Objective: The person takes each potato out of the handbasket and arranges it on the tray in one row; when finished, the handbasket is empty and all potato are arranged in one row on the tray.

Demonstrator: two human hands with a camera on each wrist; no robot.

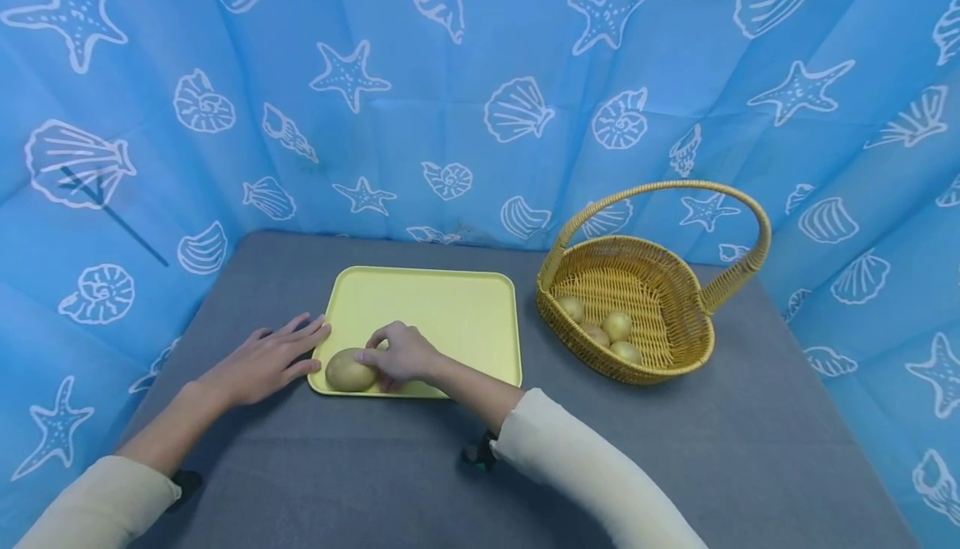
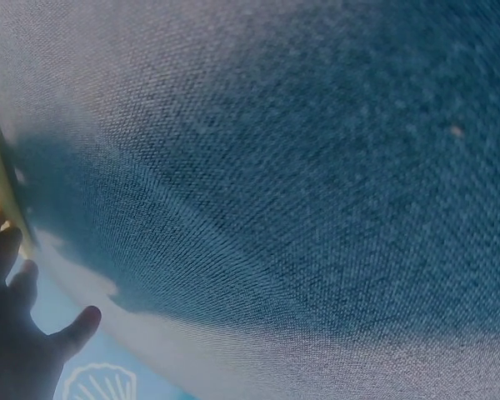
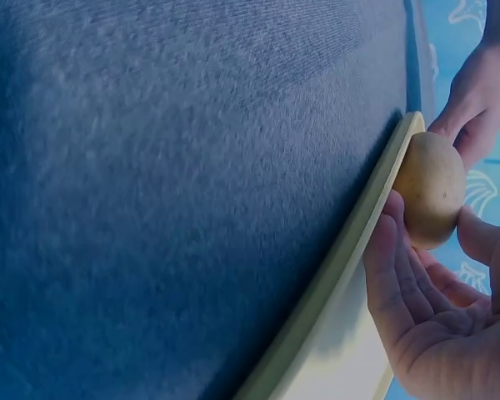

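A large tan potato lies at the front left corner of the yellow tray. My right hand holds it from its right side. In the right wrist view, the thumb and fingers of that hand are on either side of the potato. My left hand rests with spread, fairly straight fingers at the tray's left edge. Only part of the left hand shows in the left wrist view, beside the tray rim.
Right of the tray stands a wicker basket with a tall arched handle. Several potatoes lie in its left part. Grey cloth covers the table. A blue curtain with shell prints hangs behind and at both sides.
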